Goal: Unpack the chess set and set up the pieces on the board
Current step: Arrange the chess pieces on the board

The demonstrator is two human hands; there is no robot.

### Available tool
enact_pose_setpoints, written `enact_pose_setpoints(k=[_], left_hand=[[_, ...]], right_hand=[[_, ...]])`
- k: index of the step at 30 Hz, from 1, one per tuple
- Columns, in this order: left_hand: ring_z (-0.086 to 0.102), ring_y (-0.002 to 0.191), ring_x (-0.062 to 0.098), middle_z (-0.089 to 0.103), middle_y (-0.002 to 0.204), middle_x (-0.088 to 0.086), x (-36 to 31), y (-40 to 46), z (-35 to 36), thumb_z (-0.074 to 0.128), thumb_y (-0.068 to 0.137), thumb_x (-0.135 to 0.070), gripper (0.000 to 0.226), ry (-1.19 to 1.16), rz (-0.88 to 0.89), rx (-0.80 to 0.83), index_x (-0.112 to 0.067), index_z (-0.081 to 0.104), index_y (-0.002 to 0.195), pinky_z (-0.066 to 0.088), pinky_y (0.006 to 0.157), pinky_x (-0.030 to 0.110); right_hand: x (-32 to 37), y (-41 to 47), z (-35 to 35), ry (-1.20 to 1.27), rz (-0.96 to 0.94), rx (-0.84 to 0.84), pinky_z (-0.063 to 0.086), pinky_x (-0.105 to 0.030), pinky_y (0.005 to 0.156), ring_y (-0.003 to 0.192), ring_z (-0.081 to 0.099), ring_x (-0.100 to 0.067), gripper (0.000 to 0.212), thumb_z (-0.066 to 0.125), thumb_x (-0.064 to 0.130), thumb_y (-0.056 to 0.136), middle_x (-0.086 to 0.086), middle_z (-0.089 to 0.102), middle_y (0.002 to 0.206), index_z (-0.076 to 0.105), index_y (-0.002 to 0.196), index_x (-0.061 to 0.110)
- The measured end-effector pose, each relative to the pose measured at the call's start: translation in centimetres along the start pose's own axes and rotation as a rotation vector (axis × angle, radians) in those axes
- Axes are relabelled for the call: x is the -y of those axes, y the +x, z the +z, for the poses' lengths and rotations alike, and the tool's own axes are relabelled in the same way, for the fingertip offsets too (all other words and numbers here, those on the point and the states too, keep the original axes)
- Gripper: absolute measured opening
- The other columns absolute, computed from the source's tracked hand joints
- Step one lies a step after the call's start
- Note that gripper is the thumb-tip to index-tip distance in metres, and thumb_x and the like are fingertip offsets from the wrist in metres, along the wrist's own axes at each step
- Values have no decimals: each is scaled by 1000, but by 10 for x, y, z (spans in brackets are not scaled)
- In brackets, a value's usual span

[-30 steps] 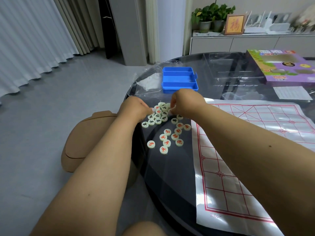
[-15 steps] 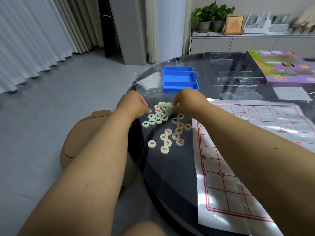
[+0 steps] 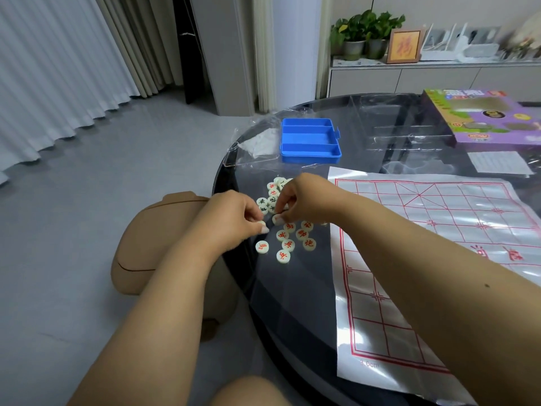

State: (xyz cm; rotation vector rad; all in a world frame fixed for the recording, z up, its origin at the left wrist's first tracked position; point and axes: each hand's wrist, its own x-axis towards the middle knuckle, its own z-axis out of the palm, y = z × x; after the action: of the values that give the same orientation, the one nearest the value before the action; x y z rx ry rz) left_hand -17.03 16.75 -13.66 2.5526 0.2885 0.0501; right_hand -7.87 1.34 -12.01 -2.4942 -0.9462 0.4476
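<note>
Pieces (image 3: 285,244) lie loose in a heap on the dark glass bench (image 3: 292,303), close to its rounded edge and just left of the board (image 3: 409,259), a thin printed sheet spread flat with no piece on it yet. The blue tray (image 3: 310,140) sits empty beyond the heap. Both hands work over the pile: the left hand (image 3: 231,219) has its grip pinched narrow on one disc (image 3: 261,223), and the right hand (image 3: 304,200) pinches another disc (image 3: 276,219) between thumb and fingertip, the two almost touching. Setup proper looks barely begun. The risk, as I judge it, is the smooth glass: a nudged disc could slide or roll off the near edge to the floor (image 3: 117,186). A forearm dragged across could also shift or wrinkle the light sheet.
</note>
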Motion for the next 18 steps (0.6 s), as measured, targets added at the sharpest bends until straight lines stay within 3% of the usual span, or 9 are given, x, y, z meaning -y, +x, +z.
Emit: enact_pose_setpoints(k=[4,6,8,11,14,16,18], left_hand=[[61,77,0,67,77,-16,-6,11,-7,74,82,-29,4,-45,26,-129,-31,72,80,45,65,18],[59,75,1,66,75,-16,-7,26,-9,73,83,-27,5,-57,-11,-202,-30,73,79,41,61,15],[59,71,9,66,73,-10,-8,45,-5,72,83,-26,7,-25,-66,-215,-24,73,77,43,60,20],[62,71,23,68,73,3,-10,74,7,74,78,-33,23,33,-176,-185,-11,71,76,52,66,29],[60,63,20,63,68,2,-15,91,16,77,68,-56,50,97,-268,-141,-9,64,80,43,52,27],[57,61,19,59,68,1,-20,96,17,77,68,-57,54,145,-298,-119,-8,62,84,35,49,25],[60,73,23,61,81,2,-22,99,11,80,68,-53,56,191,-333,-80,-7,61,94,41,55,28]], right_hand=[[-17,5,-17,52,42,-225,45,-20,62,80,58,-11,19,65,21,87,6,64,96,71,105,22],[-26,14,-20,-8,90,-330,52,-30,75,89,61,-15,20,64,20,87,3,67,102,71,105,24],[-29,23,-18,-75,110,-333,53,-36,83,94,61,-19,21,64,22,86,1,66,107,69,107,26],[-27,34,-11,-148,83,-311,53,-34,79,92,59,-19,25,68,27,84,0,64,106,68,109,28],[-25,40,-8,-178,86,-297,54,-35,77,88,58,-18,25,66,23,84,0,64,104,68,108,29],[-24,42,-7,-196,85,-296,55,-34,75,87,58,-18,23,64,20,85,0,64,101,68,105,29],[-25,43,-6,-208,71,-303,54,-33,73,87,59,-19,23,63,18,85,-1,64,100,69,104,29]])
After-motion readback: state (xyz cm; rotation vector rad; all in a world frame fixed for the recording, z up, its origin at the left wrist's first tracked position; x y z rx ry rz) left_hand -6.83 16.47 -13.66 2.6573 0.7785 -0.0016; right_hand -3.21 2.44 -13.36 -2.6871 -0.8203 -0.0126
